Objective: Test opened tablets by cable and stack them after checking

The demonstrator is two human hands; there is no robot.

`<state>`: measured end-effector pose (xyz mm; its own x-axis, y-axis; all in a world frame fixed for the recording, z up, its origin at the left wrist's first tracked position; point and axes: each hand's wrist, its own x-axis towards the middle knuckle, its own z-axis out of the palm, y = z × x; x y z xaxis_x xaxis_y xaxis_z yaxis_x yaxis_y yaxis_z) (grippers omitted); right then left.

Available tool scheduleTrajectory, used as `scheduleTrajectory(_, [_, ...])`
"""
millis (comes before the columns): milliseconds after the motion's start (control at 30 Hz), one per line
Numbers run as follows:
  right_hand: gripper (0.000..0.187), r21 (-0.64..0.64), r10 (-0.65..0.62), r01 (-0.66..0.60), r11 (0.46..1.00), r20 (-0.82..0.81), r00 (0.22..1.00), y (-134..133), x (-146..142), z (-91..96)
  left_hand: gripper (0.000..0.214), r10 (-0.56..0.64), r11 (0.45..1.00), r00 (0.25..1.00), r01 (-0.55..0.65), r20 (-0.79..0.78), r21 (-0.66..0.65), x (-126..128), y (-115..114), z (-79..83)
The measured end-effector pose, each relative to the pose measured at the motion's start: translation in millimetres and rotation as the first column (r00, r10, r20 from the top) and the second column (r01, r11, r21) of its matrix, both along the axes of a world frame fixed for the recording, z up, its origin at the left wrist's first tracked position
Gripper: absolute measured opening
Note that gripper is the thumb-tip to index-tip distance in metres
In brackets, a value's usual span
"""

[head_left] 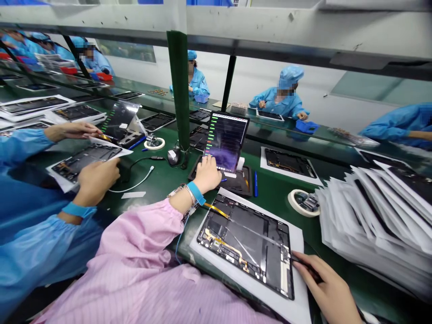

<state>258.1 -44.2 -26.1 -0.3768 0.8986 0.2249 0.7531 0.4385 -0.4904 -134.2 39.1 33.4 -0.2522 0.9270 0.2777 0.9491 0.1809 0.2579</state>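
Note:
An opened tablet chassis [249, 245] lies on a white sheet [300, 306] in front of me, circuitry and a gold flex cable showing. My right hand [329, 288] rests at its lower right corner and pinches a thin dark tool whose tip touches the chassis edge. My left hand [207, 173], in a pink sleeve with a blue wrist strap, reaches forward and touches the lower left edge of a lit tablet screen [226, 140] that stands tilted on a dark tray [243, 182].
A tall stack of white sheets with chassis [374, 216] fills the right side. A tape roll [303, 202], a blue pen [255, 183] and another chassis [288, 163] lie nearby. A co-worker in blue [43, 216] works at my left on another chassis [84, 159]. A green post [178, 90] stands ahead.

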Motion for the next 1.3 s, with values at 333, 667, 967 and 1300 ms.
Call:
scheduleTrajectory(333, [0.033, 0.012, -0.004, 0.004, 1.000, 0.008, 1.000, 3, 7, -4.5, 0.056, -0.086, 0.984, 0.996, 0.086, -0.007, 0.154, -7, 18, -12.2])
scheduleTrajectory(667, [0.029, 0.046, 0.023, -0.025, 0.999, 0.037, 0.999, -2, 3, -1.1, 0.053, -0.142, 0.976, 0.990, 0.143, -0.019, 0.164, 11, 7, -8.6])
scheduleTrajectory(967, [0.031, 0.299, 0.098, -0.180, 0.937, 0.269, 0.958, -8, -8, 4.1, 0.029, -0.531, 0.846, 0.846, 0.525, 0.049, 0.089, 58, -18, -6.7])
scheduleTrajectory(1300, [0.020, 0.159, 0.117, -0.162, 0.974, 0.262, 0.958, -14, -23, 14.9, 0.047, -0.206, 0.938, 0.977, 0.214, -0.059, 0.273, 33, 20, 18.1])
